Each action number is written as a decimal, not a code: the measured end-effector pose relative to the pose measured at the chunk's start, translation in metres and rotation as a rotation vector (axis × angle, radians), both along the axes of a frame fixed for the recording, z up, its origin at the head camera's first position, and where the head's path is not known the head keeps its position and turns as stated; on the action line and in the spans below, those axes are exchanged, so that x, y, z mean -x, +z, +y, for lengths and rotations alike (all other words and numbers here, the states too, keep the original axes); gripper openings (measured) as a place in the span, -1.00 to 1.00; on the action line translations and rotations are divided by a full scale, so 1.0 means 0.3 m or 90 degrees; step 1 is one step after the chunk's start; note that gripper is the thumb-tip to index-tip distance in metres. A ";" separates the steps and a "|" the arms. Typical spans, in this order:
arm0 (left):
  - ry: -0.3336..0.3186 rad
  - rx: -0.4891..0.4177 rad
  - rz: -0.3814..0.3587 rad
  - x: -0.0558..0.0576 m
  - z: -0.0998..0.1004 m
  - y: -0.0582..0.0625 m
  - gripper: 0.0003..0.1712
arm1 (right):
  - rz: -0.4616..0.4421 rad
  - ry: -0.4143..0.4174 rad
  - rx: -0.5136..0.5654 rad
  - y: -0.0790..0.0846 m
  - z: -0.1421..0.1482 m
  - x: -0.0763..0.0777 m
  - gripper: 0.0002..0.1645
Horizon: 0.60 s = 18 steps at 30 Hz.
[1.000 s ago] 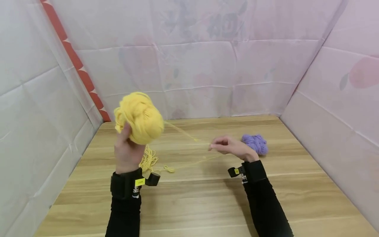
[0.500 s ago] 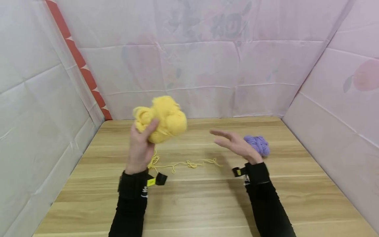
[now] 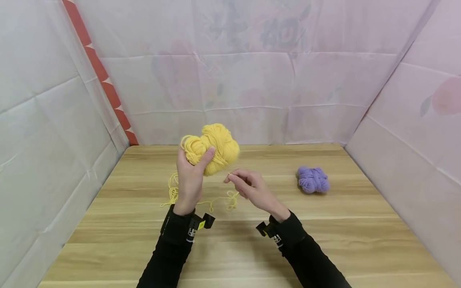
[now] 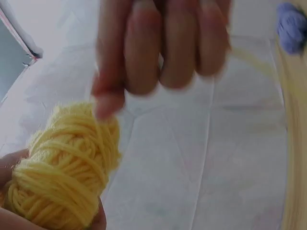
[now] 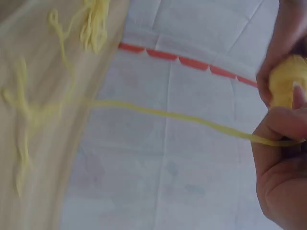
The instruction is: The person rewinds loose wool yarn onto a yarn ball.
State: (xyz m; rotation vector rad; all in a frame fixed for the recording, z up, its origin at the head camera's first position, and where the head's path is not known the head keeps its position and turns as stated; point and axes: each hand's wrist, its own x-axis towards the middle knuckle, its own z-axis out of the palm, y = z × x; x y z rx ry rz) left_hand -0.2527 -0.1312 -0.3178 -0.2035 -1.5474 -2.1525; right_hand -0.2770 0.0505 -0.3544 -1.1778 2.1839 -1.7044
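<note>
My left hand (image 3: 190, 182) holds a ball of yellow yarn (image 3: 221, 149) above the table, with the thumb across its near side. To the right of the ball, my right hand (image 3: 255, 192) pinches a strand of the yellow yarn between thumb and fingers. The right wrist view shows this strand (image 5: 192, 118) running from those fingers down to the table. Over the ball in the left wrist view, my right hand (image 4: 168, 48) appears blurred with its fingers curled. Loose yellow yarn (image 3: 173, 193) lies on the table, partly hidden behind my left hand.
A small purple yarn skein (image 3: 313, 180) rests on the right part of the wooden table (image 3: 360, 232). Pale printed sheets (image 3: 245, 88) wall in the back and both sides. A red scalloped strip (image 3: 97, 66) runs down the left corner.
My left hand has carried the yellow ball rightward and turned it. My right hand let go of a strand, spread its fingers, then moved left toward the ball and now pinches yarn.
</note>
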 end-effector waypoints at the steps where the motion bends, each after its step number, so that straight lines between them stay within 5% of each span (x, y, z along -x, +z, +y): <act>1: 0.019 0.010 0.001 0.003 -0.004 -0.002 -0.50 | 0.025 -0.014 -0.016 0.007 0.010 -0.003 -0.74; 8: 0.105 0.243 -0.058 0.021 -0.024 -0.019 -0.34 | 0.074 -0.035 -0.065 0.073 0.091 -0.018 -0.85; 12: 0.079 0.385 -0.050 0.021 -0.034 -0.021 -0.33 | 0.057 -0.033 -0.069 0.112 0.146 -0.022 -0.88; 18: -0.017 0.584 0.036 0.016 -0.064 -0.019 -0.33 | 0.031 -0.062 -0.047 0.156 0.227 -0.029 -0.90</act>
